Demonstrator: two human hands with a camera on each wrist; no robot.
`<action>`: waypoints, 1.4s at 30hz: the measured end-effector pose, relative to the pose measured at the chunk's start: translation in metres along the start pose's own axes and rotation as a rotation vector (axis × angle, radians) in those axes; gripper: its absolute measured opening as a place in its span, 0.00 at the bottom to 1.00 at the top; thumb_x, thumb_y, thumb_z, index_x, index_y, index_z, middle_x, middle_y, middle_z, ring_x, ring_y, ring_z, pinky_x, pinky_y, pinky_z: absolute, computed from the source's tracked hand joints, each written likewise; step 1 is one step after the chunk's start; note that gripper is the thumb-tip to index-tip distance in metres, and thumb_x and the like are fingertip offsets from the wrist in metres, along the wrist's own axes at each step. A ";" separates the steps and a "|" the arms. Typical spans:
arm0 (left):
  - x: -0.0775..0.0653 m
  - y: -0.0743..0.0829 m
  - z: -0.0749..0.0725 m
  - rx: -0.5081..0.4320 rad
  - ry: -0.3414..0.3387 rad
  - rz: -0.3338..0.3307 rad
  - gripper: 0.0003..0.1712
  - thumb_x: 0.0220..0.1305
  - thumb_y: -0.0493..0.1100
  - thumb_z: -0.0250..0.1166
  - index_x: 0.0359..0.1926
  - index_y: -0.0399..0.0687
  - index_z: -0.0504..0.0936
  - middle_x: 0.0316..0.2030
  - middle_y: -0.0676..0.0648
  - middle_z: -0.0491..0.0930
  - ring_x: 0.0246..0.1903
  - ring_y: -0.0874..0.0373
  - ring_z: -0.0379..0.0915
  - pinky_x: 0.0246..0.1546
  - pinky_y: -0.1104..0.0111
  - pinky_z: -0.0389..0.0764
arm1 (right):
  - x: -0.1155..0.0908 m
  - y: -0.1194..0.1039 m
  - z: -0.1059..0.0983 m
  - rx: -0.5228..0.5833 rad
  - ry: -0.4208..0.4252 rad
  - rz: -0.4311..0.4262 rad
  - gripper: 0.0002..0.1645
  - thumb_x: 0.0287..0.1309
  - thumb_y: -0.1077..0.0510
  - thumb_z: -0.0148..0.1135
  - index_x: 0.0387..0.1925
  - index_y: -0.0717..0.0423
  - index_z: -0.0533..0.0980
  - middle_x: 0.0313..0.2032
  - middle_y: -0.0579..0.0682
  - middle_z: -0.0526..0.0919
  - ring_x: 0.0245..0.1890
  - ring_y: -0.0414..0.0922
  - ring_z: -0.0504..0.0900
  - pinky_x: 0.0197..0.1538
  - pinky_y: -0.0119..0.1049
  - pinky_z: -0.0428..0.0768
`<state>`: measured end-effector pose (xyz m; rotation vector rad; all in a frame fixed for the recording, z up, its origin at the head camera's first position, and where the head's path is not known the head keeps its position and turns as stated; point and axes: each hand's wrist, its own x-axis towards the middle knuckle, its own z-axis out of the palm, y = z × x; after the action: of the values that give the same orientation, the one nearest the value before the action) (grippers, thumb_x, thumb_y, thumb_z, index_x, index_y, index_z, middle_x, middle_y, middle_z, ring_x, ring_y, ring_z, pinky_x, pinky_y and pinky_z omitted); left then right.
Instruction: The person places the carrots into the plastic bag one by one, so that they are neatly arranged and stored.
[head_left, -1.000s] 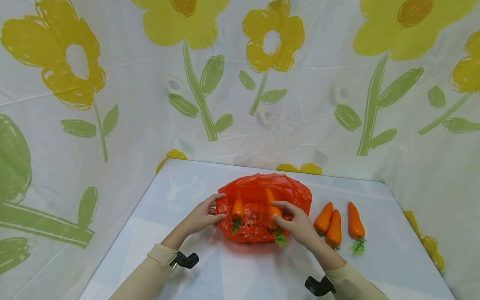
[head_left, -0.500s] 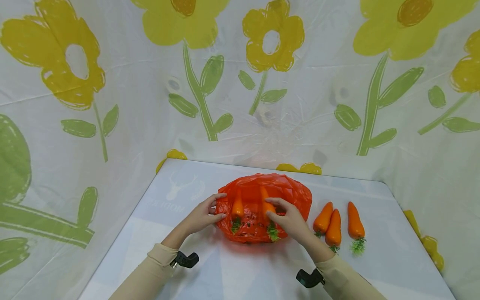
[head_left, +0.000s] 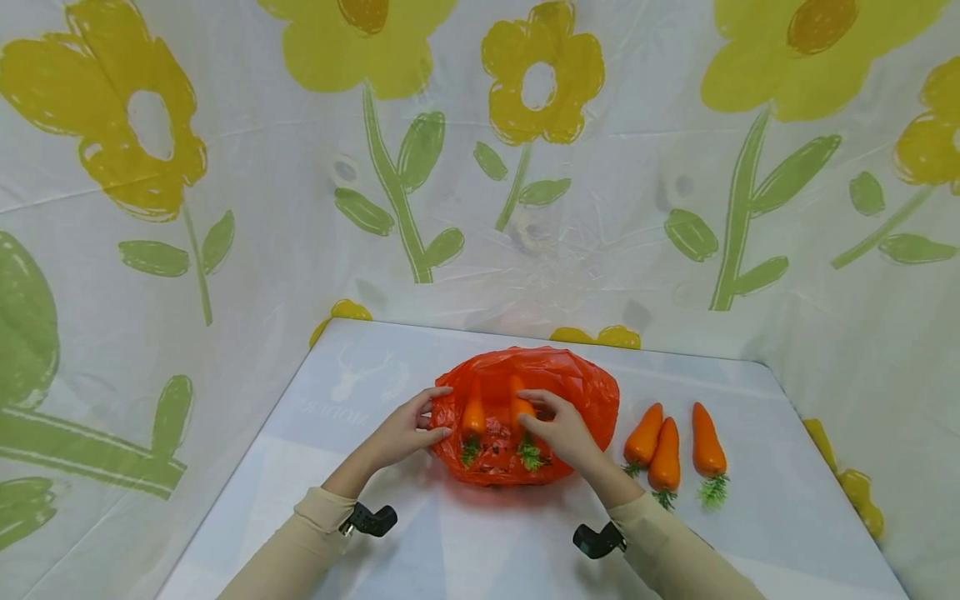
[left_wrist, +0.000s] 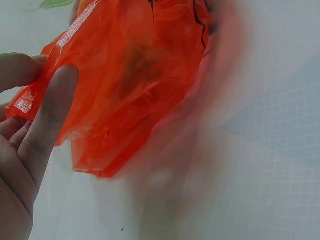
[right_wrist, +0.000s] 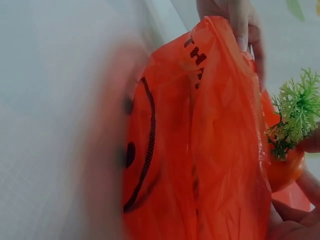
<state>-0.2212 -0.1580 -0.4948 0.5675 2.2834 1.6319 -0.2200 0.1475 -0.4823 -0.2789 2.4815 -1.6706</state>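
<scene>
A red plastic bag [head_left: 570,375] lies on the table with its mouth held wide. My left hand [head_left: 408,429] pinches the bag's left edge between thumb and fingers; the left wrist view shows the thumb [left_wrist: 57,100] pressed on the film. Inside the bag's mouth rests one orange carrot [head_left: 474,412] with a green leafy top. Beside it, my right hand [head_left: 558,425] grips a second carrot [head_left: 517,404] by its thick end, its tip pointing into the bag. That carrot's green top [right_wrist: 297,107] shows past the bag's rim in the right wrist view.
Three more carrots lie on the white table [head_left: 780,467] right of the bag: two touching, one carrot [head_left: 643,437] leaning by another carrot [head_left: 665,457], and a separate carrot [head_left: 707,442]. A flower-printed curtain [head_left: 600,200] hangs behind and at the sides.
My right hand has moved left across the bag's mouth, bringing its carrot closer to the one lying inside. My left hand has kept its hold on the bag's edge.
</scene>
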 end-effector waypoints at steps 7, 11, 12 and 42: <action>0.000 0.000 0.000 -0.010 0.001 -0.002 0.38 0.69 0.44 0.68 0.74 0.48 0.63 0.63 0.35 0.73 0.52 0.44 0.80 0.40 0.61 0.87 | 0.006 0.001 0.008 0.027 0.023 0.011 0.23 0.66 0.58 0.68 0.62 0.52 0.79 0.56 0.55 0.82 0.50 0.51 0.79 0.48 0.40 0.83; -0.001 0.000 0.000 -0.014 0.002 -0.007 0.38 0.69 0.43 0.68 0.74 0.47 0.62 0.64 0.35 0.72 0.52 0.44 0.80 0.40 0.61 0.87 | 0.008 -0.005 0.014 0.032 0.026 0.007 0.24 0.66 0.60 0.67 0.63 0.57 0.77 0.57 0.58 0.81 0.51 0.53 0.79 0.51 0.44 0.83; -0.001 0.000 -0.001 -0.013 0.002 -0.007 0.38 0.69 0.44 0.68 0.74 0.47 0.62 0.64 0.35 0.72 0.52 0.44 0.80 0.40 0.61 0.87 | 0.010 -0.005 0.016 0.028 0.028 0.005 0.24 0.66 0.60 0.67 0.63 0.57 0.78 0.57 0.58 0.81 0.52 0.53 0.79 0.51 0.45 0.83; 0.001 0.000 0.000 -0.005 -0.005 -0.002 0.39 0.69 0.43 0.68 0.75 0.45 0.61 0.64 0.34 0.72 0.53 0.43 0.80 0.42 0.62 0.87 | 0.032 0.021 0.041 -0.106 -0.051 0.064 0.23 0.66 0.53 0.68 0.61 0.49 0.78 0.54 0.52 0.81 0.47 0.51 0.78 0.51 0.45 0.83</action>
<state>-0.2221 -0.1578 -0.4947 0.5676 2.2750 1.6332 -0.2436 0.1113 -0.5171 -0.2476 2.5179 -1.4913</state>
